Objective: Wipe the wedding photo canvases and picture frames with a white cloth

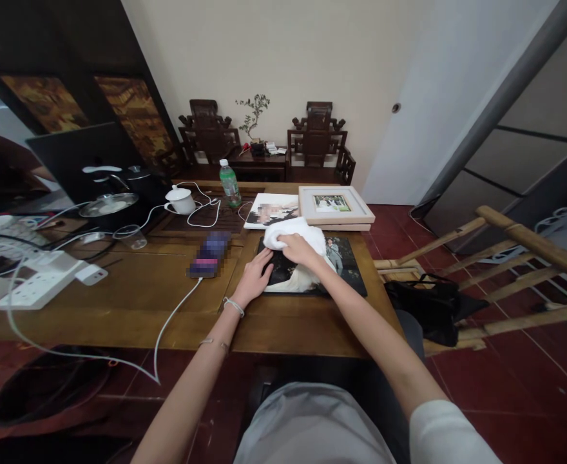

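"Set the clock on the dark photo panel, twelve toward the far wall. What is my right grip doing?"

"Your right grip is clenched on a bunched white cloth, up at about eleven on the panel. I see the cloth resting on the printed face and covering part of it."

"And the left?"

"I read the left grip as released: palm down at nine, fingers stretched out, lying across the panel's edge. It grasps nothing that I can see."

"How does the panel lie?"

"Flat on the wooden table, near its right end. I can make out a pale dress and a figure in a grey suit printed on it."

"Neighbours?"

"At one o'clock I have a framed picture lying face up, another pale edge showing under it. At eleven, just beside that frame, lies a white print, partly blurred out."

"Farther left?"

"A phone at nine, its screen blurred, with a white cable running from its near end. At ten I get a green-labelled bottle, upright, and beyond it a white lidded cup."

"Right side?"

"A black bag between three and four, off the table."
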`<state>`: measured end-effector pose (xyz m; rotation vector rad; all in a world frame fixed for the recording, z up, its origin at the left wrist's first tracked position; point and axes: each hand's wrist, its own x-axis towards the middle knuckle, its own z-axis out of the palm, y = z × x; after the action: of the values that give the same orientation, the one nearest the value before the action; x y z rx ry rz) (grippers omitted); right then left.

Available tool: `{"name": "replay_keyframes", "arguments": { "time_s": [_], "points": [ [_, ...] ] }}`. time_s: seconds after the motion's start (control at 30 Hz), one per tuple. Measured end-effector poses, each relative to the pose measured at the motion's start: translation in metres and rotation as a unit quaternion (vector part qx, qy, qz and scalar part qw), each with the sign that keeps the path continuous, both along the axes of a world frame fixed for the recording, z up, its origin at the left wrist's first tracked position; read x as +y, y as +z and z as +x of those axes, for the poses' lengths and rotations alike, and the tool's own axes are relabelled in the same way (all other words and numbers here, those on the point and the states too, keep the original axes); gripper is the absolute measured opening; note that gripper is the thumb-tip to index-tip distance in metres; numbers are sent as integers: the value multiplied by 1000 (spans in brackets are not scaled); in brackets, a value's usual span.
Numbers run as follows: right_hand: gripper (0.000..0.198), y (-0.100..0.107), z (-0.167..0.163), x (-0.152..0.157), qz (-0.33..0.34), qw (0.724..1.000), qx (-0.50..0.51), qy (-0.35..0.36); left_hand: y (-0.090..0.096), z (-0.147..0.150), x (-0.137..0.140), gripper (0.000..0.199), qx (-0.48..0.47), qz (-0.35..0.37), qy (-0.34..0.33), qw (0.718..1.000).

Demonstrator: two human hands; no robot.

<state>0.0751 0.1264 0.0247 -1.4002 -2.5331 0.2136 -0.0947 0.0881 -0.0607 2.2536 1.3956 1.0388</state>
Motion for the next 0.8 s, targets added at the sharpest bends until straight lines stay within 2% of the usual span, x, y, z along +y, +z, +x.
{"name": "replay_keyframes", "arguments": {
  "time_s": [0.17,0.27,0.43,0.57,0.67,0.8],
  "points": [
    [44,-3,83,-17,3,999,-18,-32,0,2,-1,40,-11,0,0,1000],
    [48,-13,120,-40,14,998,-40,-46,-1,2,-1,40,-19,2,2,1000],
    [47,-30,131,-111,49,997,-66,8,-1,3,-1,39,-23,5,6,1000],
    [43,-30,124,-155,33,996,-71,51,0,3,-2,39,-19,2,8,1000],
    [44,-26,123,-151,20,996,-56,62,0,3,-1,39,-14,-4,7,1000],
    [46,-25,127,-102,22,998,-41,36,0,1,0,40,-8,-5,3,1000]
  ]
}}
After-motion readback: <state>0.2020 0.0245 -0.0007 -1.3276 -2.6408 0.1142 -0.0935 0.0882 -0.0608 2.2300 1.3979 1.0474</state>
